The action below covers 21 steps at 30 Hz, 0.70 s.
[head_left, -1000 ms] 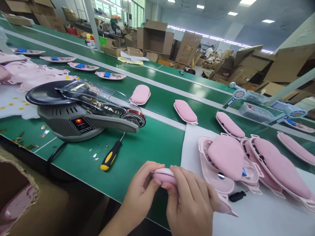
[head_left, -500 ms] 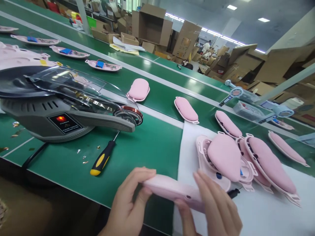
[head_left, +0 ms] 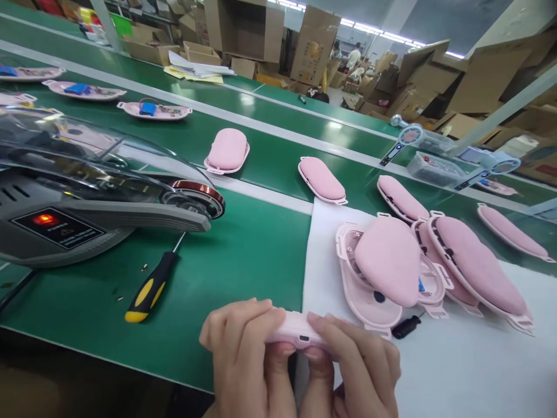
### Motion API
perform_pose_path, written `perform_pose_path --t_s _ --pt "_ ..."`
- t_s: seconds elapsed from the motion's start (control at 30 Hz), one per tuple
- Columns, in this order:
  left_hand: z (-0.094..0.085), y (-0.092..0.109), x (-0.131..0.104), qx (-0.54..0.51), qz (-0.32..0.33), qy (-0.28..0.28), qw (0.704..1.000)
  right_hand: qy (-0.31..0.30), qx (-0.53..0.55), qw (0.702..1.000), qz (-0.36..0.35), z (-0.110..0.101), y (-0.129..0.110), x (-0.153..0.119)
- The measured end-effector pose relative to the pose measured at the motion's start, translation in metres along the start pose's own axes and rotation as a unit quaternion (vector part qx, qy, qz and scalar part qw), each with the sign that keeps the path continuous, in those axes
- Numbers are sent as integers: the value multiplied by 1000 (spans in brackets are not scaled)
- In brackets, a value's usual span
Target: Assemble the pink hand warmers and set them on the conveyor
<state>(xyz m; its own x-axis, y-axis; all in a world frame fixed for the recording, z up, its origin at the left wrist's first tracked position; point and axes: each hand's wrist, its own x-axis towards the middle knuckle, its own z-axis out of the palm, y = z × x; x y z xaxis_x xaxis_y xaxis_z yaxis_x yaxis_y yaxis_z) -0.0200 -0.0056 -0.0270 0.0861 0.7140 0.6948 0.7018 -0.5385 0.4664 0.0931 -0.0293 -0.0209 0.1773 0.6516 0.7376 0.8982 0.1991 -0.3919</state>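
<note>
Between both hands, near the table's front edge, is a pink plastic casing (head_left: 300, 331) with a small dark port facing me. My left hand (head_left: 248, 348) grips its left end, fingers on top and thumb below. My right hand (head_left: 354, 357) closes over the right end in the same way, the two thumbs side by side under the port. Most of the casing is hidden by my fingers. Just beyond my right hand, a pile of pink padded shells (head_left: 389, 261) rests on a white mat (head_left: 470, 371), beside a small black-handled tool (head_left: 405, 327).
At left stands a grey machine (head_left: 108, 217) with a clear cover and a lit red switch. A yellow-and-black screwdriver (head_left: 152, 287) lies before it. More pink shells (head_left: 322, 178) line the green bench (head_left: 256, 249). Blue handheld fans (head_left: 409, 136) and cardboard boxes (head_left: 243, 29) are farther back.
My right hand has closed onto the casing, and my left fingers have wrapped further over it. The casing has turned so its port faces me. The view has shifted slightly right and down.
</note>
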Motion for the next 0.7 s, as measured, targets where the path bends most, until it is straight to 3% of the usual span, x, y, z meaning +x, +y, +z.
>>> perform_pose_path --t_s 0.37,0.53,0.63,0.7 --pt "-8 6 -7 -27 -34 -19 999 -139 8 989 -49 -17 10 3" --pt "-13 7 -11 -33 -35 -23 999 -185 -47 970 -150 -35 31 3" --pt "-23 0 -8 -50 -73 21 996 -208 26 964 -163 -47 36 14" --pt "-32 -9 1 -54 -95 88 990 -203 39 976 -74 -45 31 38"
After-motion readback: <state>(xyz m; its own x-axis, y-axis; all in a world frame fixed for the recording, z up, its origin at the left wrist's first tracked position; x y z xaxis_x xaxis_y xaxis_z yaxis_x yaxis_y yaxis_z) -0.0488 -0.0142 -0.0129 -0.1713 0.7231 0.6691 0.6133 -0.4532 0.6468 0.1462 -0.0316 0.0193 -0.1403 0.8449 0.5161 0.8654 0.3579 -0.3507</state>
